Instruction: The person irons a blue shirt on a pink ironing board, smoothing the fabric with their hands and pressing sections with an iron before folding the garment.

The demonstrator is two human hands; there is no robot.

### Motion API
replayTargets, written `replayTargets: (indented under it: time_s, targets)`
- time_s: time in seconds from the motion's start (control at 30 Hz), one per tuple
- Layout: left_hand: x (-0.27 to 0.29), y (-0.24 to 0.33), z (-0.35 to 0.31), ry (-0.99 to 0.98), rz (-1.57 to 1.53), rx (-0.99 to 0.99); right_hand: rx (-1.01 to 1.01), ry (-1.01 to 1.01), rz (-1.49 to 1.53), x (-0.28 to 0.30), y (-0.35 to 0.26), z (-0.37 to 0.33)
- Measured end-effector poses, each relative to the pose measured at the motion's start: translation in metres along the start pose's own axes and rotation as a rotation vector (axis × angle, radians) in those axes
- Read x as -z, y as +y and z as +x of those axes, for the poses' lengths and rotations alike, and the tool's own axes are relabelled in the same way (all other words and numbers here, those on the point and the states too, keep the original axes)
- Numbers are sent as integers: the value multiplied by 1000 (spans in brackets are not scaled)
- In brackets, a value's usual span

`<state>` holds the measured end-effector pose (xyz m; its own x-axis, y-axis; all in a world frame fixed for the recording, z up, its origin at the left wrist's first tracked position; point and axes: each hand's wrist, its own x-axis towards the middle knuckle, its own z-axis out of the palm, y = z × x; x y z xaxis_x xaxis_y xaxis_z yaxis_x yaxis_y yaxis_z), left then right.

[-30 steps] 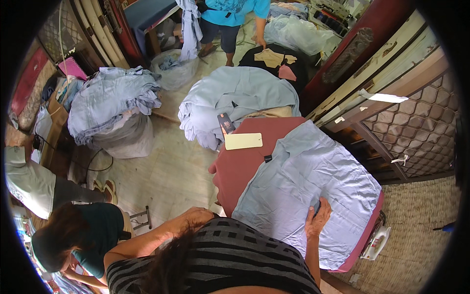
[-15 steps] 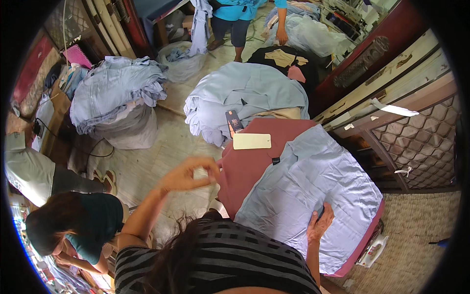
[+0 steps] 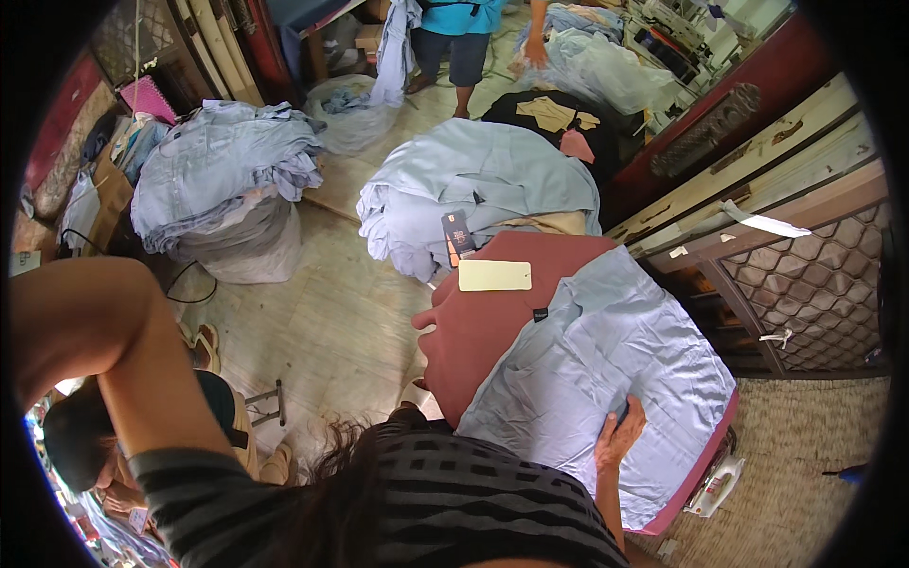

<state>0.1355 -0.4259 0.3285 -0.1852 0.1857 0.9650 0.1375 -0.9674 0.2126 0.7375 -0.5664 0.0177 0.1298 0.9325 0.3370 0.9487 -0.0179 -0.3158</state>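
My right hand (image 3: 620,433) rests on a light blue shirt (image 3: 653,350), its thumb apart from its fingers and no object visible in it. The shirt is spread over a maroon-covered board (image 3: 502,327), with its collar and dark label (image 3: 541,314) towards the far left. My left arm (image 3: 156,379) is raised and bent at the left; its hand is out of view. A blank cream tag (image 3: 494,275) lies on the far part of the board, and a dark hang tag (image 3: 456,234) is just beyond it.
Light blue garments form a large heap (image 3: 473,170) beyond the board and a stack (image 3: 218,170) at left. A clothes iron (image 3: 715,488) stands beside the board at right. One person (image 3: 71,426) sits at lower left; another (image 3: 459,47) stands at the back.
My left hand has swung from beside the board up and left, out of view. The right hand stays on the shirt. The standing person's arm has shifted slightly.
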Motion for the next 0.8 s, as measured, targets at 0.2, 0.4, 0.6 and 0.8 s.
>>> replayTargets:
  time_s: [0.2,0.4,0.6,0.8]
  targets:
    - [5,-1,-1,40,8,19,-24,12,-33,1,0,-1]
    - [7,0,0,50,16,37,-20,9,-38,-2,5,0]
    - [6,5,-5,58,21,59,-33,19,-25,1,-1,-3]
    - [-7,19,-6,45,9,62,-38,8,-20,3,2,-3]
